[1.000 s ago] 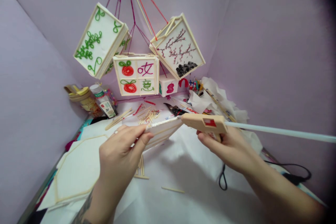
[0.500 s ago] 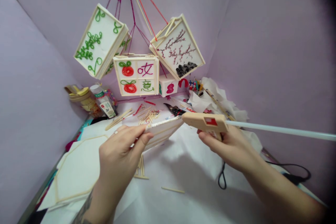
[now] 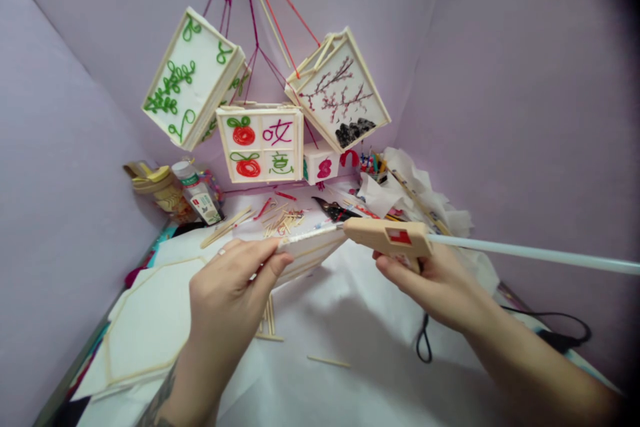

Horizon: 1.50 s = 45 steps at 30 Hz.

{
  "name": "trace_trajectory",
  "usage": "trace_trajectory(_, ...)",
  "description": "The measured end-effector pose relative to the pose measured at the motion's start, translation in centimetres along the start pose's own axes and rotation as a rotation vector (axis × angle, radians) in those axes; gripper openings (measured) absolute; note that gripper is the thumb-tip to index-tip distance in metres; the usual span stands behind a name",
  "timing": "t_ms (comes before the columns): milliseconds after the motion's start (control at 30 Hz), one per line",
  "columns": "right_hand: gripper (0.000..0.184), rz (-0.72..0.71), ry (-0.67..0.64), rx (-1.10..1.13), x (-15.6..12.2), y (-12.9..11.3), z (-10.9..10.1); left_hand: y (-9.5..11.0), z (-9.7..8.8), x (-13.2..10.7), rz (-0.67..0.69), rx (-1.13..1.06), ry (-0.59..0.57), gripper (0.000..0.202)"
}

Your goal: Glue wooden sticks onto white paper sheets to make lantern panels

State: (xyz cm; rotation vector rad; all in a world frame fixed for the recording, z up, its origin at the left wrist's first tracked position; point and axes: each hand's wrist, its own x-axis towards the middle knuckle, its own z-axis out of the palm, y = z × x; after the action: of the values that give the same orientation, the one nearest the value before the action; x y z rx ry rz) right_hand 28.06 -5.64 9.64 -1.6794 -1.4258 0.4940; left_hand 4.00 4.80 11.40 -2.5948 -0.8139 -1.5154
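Observation:
My left hand (image 3: 233, 293) is closed on a flat white panel framed with thin wooden sticks (image 3: 310, 248), held tilted above the table. My right hand (image 3: 435, 283) grips a beige hot glue gun (image 3: 390, 237) with a long pale glue stick (image 3: 530, 255) trailing out to the right. The gun's nozzle touches the upper edge of the panel, near its right end. A black cord (image 3: 425, 340) hangs below the gun.
Several decorated stick-and-paper lanterns (image 3: 260, 141) hang on red strings ahead. On the white-covered table lie a hexagonal framed panel (image 3: 150, 320), loose sticks (image 3: 285, 219), scissors (image 3: 333, 209), a glue bottle (image 3: 197, 193), a yellow cup (image 3: 155, 187) and crumpled paper (image 3: 415, 193).
The glue gun has shifted slightly left along the panel's upper edge. My left hand and the panel have stayed put.

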Motion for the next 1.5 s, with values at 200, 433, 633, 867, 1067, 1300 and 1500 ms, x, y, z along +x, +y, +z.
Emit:
trace_trajectory(200,0.016,-0.009,-0.006,-0.016,-0.16,0.12,-0.05,0.04,0.02,-0.03,-0.020,0.007,0.000,0.007)
trace_trajectory(433,0.027,0.031,0.010,0.004,0.01,-0.12,-0.14,-0.10,0.06,-0.11,-0.017,-0.009,0.002,0.006)
trace_trajectory(633,0.032,0.035,-0.022,0.007,0.07,-0.11,0.00,-0.10,-0.01,-0.13,-0.005,-0.015,-0.002,0.009)
trace_trajectory(867,0.030,0.050,-0.017,-0.006,0.12,-0.42,-0.08,-0.10,0.14,-0.24,-0.036,-0.009,0.002,0.007)
trace_trajectory(1067,0.031,0.086,-0.033,-0.006,-0.03,-0.17,0.08,-0.28,0.12,-0.29,-0.036,0.002,0.004,0.009)
trace_trajectory(1300,0.023,0.028,-0.038,-0.002,0.03,-0.04,0.04,-0.21,-0.01,-0.28,-0.027,0.007,0.001,0.008)
trace_trajectory(1500,0.029,0.058,0.039,-0.001,-0.04,0.27,-0.01,-0.31,0.09,-0.21,-0.017,-0.018,0.000,0.008)
